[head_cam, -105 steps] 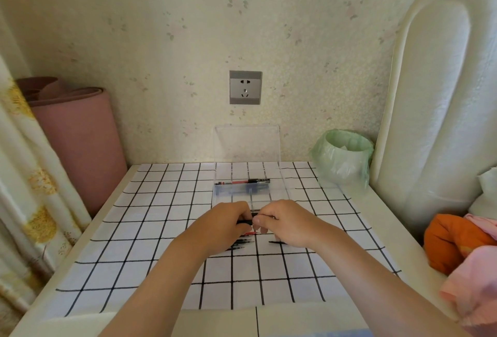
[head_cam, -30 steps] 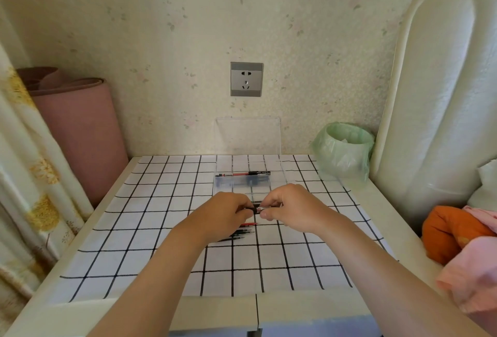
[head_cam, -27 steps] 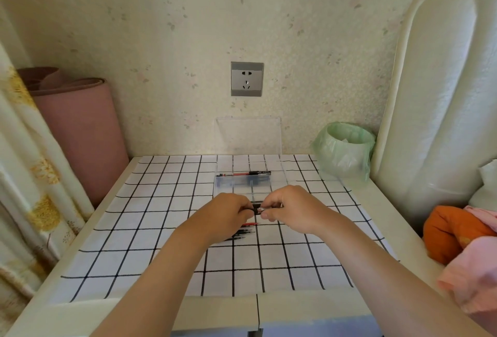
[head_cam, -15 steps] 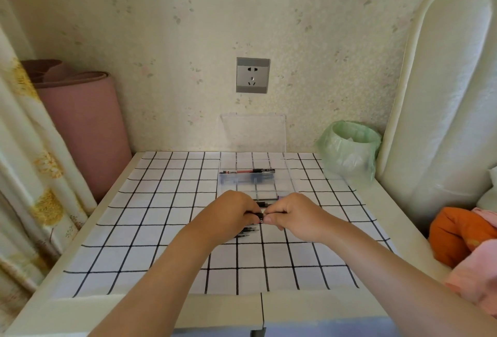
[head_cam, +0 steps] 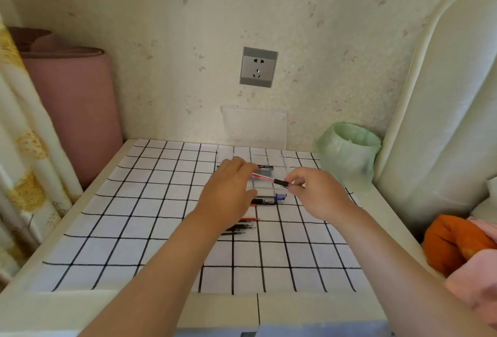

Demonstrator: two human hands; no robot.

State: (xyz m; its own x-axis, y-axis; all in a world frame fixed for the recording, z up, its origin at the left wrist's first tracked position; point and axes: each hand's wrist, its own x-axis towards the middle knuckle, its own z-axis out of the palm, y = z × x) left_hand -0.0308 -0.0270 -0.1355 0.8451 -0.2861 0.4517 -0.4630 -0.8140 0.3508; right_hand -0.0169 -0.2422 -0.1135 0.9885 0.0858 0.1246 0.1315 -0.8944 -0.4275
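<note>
head view: the right hand pinches the black end of a red pen, held just above the open clear pen case on the checked tablecloth. the left hand covers the pen's other end; i cannot tell whether its fingers grip it. loose refills lie nearer the person.

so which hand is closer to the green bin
Right. The right hand sits just left of the green bin; the left hand is farther left, beyond the pen.
</note>
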